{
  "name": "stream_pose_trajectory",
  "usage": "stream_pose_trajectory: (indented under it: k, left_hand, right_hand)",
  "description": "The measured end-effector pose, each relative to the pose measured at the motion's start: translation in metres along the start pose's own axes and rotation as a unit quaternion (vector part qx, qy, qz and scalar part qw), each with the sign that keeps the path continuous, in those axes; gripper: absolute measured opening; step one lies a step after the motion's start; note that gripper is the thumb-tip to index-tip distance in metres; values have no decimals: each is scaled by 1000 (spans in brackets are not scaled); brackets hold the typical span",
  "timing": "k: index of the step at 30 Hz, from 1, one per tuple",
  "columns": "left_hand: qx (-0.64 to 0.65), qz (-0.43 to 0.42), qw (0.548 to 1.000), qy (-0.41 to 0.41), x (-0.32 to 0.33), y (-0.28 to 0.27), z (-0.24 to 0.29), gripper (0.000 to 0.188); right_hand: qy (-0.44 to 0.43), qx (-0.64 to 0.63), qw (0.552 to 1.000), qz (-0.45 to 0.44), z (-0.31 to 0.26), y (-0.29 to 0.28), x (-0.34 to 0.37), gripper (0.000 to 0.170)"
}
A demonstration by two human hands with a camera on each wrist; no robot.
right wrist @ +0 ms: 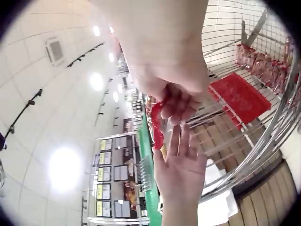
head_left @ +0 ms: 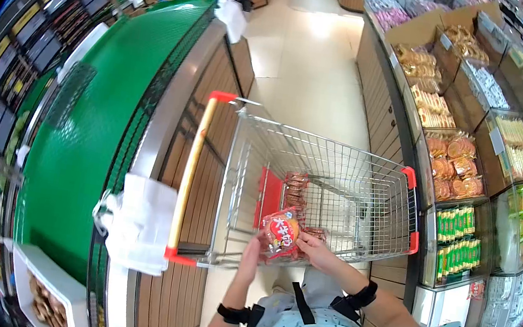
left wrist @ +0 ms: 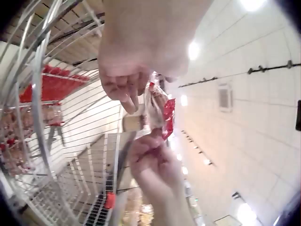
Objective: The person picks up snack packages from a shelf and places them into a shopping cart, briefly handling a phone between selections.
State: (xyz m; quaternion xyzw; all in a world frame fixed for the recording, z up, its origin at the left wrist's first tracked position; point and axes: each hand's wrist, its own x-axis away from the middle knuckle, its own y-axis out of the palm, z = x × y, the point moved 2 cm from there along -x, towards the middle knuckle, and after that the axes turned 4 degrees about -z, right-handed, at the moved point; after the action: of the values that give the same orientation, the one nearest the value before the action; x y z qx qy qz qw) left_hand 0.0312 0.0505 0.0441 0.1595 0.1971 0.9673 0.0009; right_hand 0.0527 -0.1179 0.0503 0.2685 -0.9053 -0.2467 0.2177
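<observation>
A clear-and-red packet (head_left: 281,232) with a round item inside is held above the shopping cart's near side. My right hand (head_left: 323,257) pinches its right edge between thumb and fingers; in the left wrist view that hand (left wrist: 155,162) grips the lower end of the packet (left wrist: 160,110). My left hand (head_left: 249,261) is at the packet's left side, and its fingers (right wrist: 180,141) look extended in the right wrist view. Whether the left hand touches the packet is unclear. Similar red-marked packets (head_left: 296,192) lie in the cart beside a red panel (head_left: 271,195).
The cart's wire basket (head_left: 355,171) surrounds the work area, with its handle (head_left: 191,173) at left. Beyond it stands a green-topped counter (head_left: 89,138) with white bags (head_left: 145,220). Snack bins (head_left: 454,165) line the right side; an aisle floor (head_left: 311,56) runs ahead.
</observation>
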Motion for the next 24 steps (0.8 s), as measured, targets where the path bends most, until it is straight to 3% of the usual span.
stream_pose_trajectory:
  k: [1,4,7,11,12,16,19,22,24]
  left_hand:
    - [42,-21,998,39,16,2,23,30]
    - [-55,-24,998,23,67,-6,92,17]
    - [-245,-80,965,47,104,-13,128,13]
    - [-219,24,959,178,145,-4,156,12]
    - [-205,67,953,212,154,-2,160,12]
    - [-207,128,924,297,185,4,167,11]
    - [-184,112,925,314,203,5,173,9]
    - [-103,61,969,215,220,6,180,11]
    - [-203,31,958,200,220,-4,186,13]
  right_hand:
    - [0,50,998,-32,1,18,10,19]
    - [-6,209,971,-116,-16,75,34,21]
    - [-4,240,963,-121,-37,112,49,22]
    - [-63,46,997,-15,-50,159,62,24]
    - [-79,42,995,-49,-51,168,67,20]
    - [-157,191,968,-37,-53,204,85,13]
    - [-228,208,951,-15,-57,214,88,13]
    - [-211,185,960,-17,-70,220,87,13]
    - [-249,410,877,-17,-83,228,88,13]
